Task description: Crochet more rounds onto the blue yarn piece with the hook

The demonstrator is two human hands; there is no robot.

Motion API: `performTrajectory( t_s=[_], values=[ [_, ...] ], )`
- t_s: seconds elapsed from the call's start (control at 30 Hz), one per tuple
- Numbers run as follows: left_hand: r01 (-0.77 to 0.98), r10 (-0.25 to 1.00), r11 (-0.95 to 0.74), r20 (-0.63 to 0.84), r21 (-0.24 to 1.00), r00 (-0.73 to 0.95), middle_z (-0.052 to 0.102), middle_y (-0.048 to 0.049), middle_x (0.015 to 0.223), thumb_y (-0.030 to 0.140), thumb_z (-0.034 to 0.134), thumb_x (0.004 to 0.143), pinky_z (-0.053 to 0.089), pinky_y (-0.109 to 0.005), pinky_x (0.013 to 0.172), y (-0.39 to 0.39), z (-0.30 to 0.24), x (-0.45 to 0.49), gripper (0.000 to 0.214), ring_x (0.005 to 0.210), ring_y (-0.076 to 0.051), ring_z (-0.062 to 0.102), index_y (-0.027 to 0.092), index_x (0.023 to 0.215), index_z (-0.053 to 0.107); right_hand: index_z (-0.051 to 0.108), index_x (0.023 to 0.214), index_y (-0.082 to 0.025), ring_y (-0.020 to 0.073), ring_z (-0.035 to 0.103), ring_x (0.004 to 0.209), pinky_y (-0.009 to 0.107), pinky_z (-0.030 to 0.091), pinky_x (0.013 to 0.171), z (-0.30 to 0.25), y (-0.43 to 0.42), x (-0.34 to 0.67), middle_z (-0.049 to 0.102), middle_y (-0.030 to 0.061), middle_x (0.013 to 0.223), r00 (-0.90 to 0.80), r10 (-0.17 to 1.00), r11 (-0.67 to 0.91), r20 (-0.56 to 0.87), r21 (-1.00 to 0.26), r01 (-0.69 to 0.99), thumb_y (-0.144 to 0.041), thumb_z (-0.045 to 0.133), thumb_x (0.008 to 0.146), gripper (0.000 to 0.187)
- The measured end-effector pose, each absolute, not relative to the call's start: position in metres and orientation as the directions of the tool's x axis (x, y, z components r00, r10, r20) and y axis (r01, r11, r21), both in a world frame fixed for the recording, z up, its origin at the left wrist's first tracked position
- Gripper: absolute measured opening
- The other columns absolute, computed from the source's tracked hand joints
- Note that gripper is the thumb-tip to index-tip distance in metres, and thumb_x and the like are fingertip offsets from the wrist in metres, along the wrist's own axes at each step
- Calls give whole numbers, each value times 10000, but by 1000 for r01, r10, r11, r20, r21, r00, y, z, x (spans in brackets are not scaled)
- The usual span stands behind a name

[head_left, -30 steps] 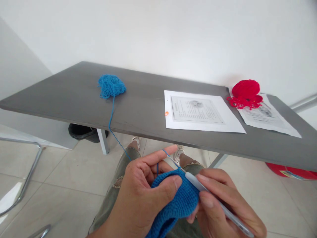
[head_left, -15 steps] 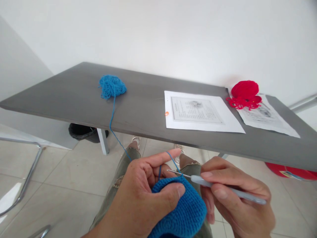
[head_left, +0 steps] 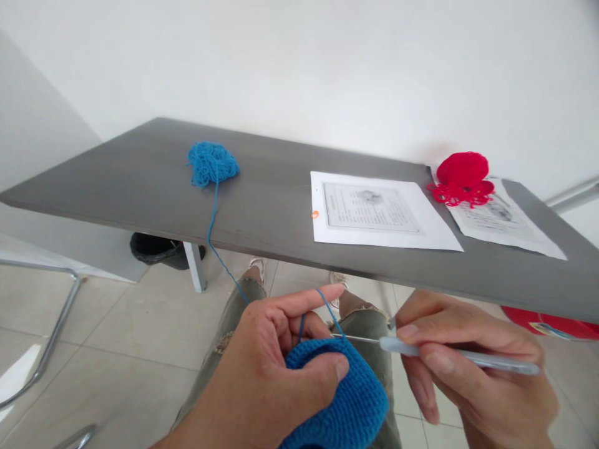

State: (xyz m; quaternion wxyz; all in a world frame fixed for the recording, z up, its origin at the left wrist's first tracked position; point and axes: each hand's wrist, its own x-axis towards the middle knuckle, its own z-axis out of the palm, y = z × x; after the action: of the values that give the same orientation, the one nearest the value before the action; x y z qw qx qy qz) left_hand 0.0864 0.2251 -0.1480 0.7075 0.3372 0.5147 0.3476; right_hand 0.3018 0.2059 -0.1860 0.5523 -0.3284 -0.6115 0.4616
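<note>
My left hand pinches a blue crocheted piece by its upper edge, thumb on the near face. Its index finger points out to the right, with a strand of blue yarn looped over it and running down to the edge of the piece. In my right hand is a crochet hook with a pale grey handle, held like a pen. The hook's metal shaft lies at the top edge of the piece, by the yarn strand. A blue yarn ball on the table feeds the strand.
A grey table stands against the wall. On it lie a printed sheet with a small orange loop, and a second sheet under red yarn. Below are a black bin and a red object. A metal chair frame is at left.
My right hand has moved right with the crochet hook, drawing its tip back toward the edge of the blue piece. The left hand has barely moved.
</note>
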Motion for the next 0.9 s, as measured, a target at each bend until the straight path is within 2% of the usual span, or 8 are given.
performTrajectory(
  t_s=[0.33,0.5,0.57,0.67,0.77,0.9],
  values=[
    [-119,866,484,-454,867,211,656,43,629,148,796,655,398,-182,505,222,-149,86,584,545,-78,504,163,1238,832,819,1171,-224,127,704,396,173,555,336,-177,206,314,777,54,893,-242,887,398,394,-917,-33,-150,710,991,223],
    [-70,886,444,-427,893,181,663,45,626,129,774,659,423,-179,521,220,-148,87,582,555,-82,519,167,1236,834,835,1098,-262,111,660,395,190,528,318,-170,199,307,749,18,789,-175,894,434,413,-895,104,-186,739,978,172],
    [-46,896,425,-412,904,166,666,45,624,131,770,668,434,-179,528,219,-147,88,577,550,-82,520,169,1241,834,840,1073,-286,121,654,403,203,515,311,-167,196,303,740,9,752,-128,902,429,412,-887,172,-198,753,966,164],
    [-3,905,403,-398,915,150,673,43,633,151,767,691,476,-184,568,217,-147,89,570,560,-90,547,184,1256,832,841,1070,-294,148,668,431,229,517,327,-163,193,303,755,15,732,-143,892,453,430,-848,274,-202,749,962,169],
    [68,939,306,-313,950,145,664,49,631,167,756,724,485,-186,572,215,-151,88,536,556,-93,556,222,1250,839,833,1104,-280,137,665,445,220,518,343,-159,192,310,785,32,810,-209,877,481,433,-800,358,-170,736,954,210],
    [196,981,90,-121,976,152,686,56,650,166,714,769,493,-187,541,215,-162,85,522,549,-104,603,255,1271,827,829,1088,-250,97,645,441,181,538,393,-151,193,314,781,28,838,-279,846,533,454,-721,444,-145,745,934,205]
  ],
)
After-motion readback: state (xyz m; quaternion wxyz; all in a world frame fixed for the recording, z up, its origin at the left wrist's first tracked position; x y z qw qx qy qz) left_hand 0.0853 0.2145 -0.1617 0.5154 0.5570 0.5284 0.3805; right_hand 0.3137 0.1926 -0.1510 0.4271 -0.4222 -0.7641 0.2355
